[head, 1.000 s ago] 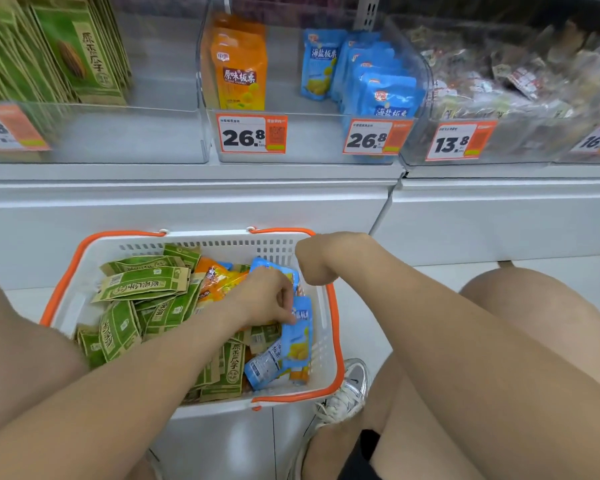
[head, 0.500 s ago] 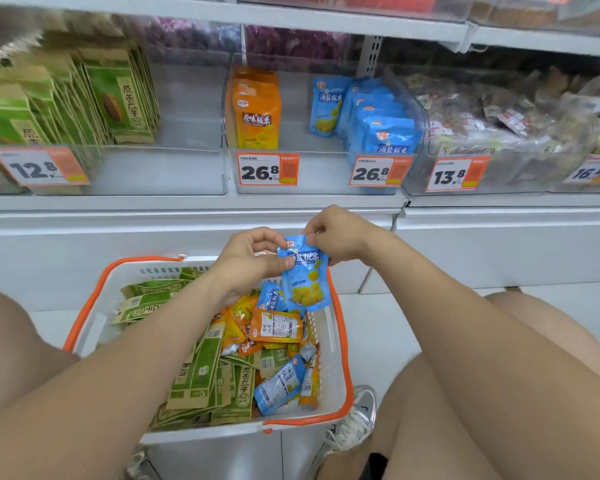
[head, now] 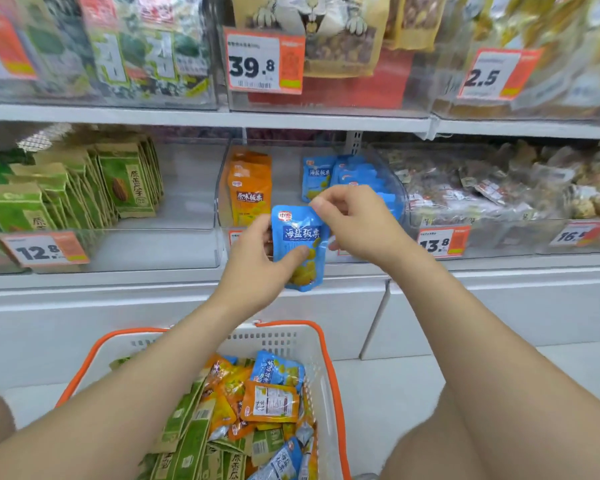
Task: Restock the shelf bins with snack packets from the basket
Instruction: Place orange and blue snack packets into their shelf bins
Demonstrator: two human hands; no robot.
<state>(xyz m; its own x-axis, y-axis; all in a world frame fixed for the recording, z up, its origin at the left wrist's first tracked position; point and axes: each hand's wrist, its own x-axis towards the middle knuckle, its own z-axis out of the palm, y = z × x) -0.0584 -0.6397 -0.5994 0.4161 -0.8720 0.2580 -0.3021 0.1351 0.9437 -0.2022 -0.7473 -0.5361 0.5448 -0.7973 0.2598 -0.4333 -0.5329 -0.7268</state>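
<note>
head view: the step in hand looks like carrying one blue packet (head: 300,249) up from the basket (head: 329,372) to its bin. the packet is in the air in front of the clear bin (head: 392,188) that holds the blue stock (head: 355,176), just below and left of that row, and well above the basket. the left hand (head: 257,268) grips its left edge, thumb pressed across the front face. the right hand (head: 352,223) pinches its top right corner between fingertips and thumb. both hands are clamped on the same packet.

the packet stands upright, long axis vertical, logo end up, printed face toward the camera, bottom edge hanging free.

judging from this, the next move calls for lifting it over the bin's front wall and slotting it in with the blue row, face forward like the others, not into the orange packets (head: 250,188) left of the blue ones. the bin wall is high and the blue row sits close to it, so one hand may need to let go first.
</note>
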